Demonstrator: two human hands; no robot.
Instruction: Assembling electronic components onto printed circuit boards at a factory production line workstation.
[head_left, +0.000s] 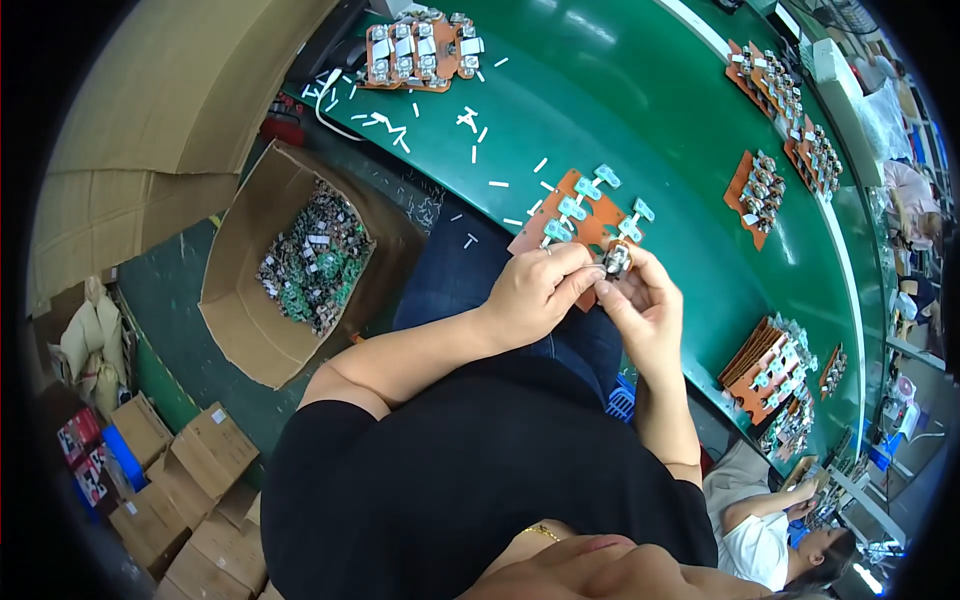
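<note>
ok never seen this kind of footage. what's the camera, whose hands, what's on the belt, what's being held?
It is one fisheye camera worn on a person's head, looking down, so straight edges bow near the rim. There is no machine here: the two bare forearms rising from the bottom belong to the wearer.

The left hand and right hand meet over the lap and pinch a small metal-and-dark component between the fingertips.

Just beyond it, an orange board carrying pale blue-green parts lies at the edge of a green conveyor belt. More such loaded boards sit along the belt, with small white strips scattered between them.

To the person's left, an open cardboard box holds a heap of small green and grey parts. Another seated person works at lower right.
</note>
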